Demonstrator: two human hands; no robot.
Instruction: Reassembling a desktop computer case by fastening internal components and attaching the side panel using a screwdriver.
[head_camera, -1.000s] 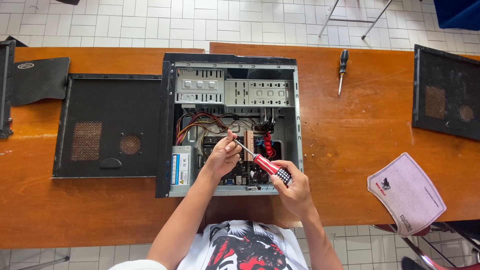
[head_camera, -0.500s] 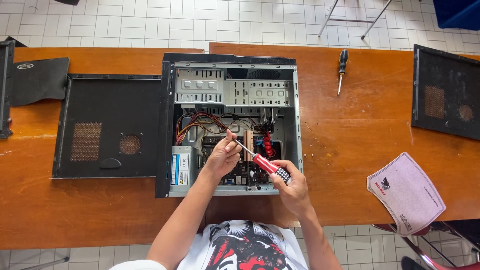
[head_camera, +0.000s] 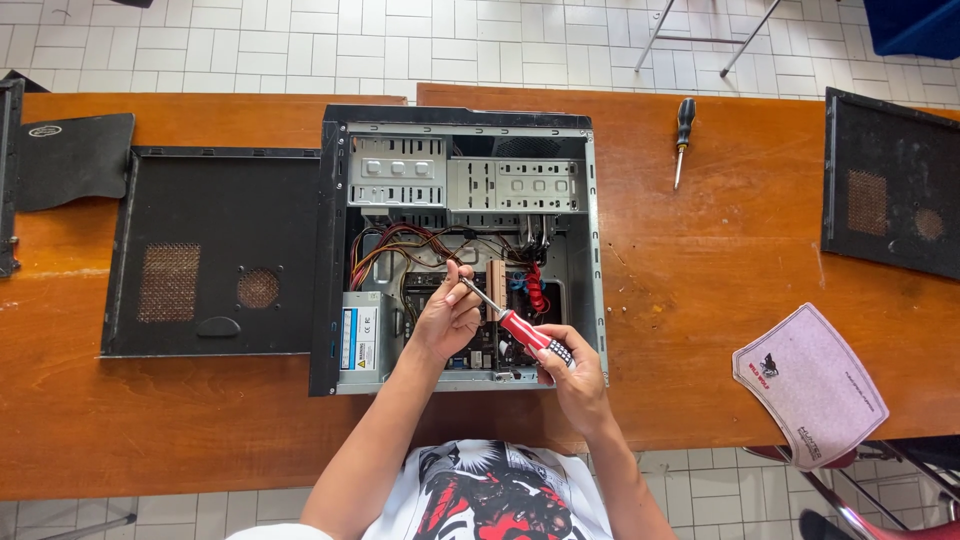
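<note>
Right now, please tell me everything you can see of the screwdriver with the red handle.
The red-handled screwdriver has a glossy red grip that looks plastic, a dark end and a thin bare metal shaft. It lies slanted over the open computer case, tip up and to the left. The right hand grips the handle end; the fingers of the left hand pinch the shaft near the tip, which they hide.

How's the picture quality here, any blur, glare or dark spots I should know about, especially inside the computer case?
Head view: even daylight, sharp overall, no motion blur on the left hand or right hand. The wooden table shows soft sheen, no harsh glare. The inside of the open computer case is dimmer, so small parts near the red-handled screwdriver are hard to make out. Table edges bow slightly from the wide lens.
</note>
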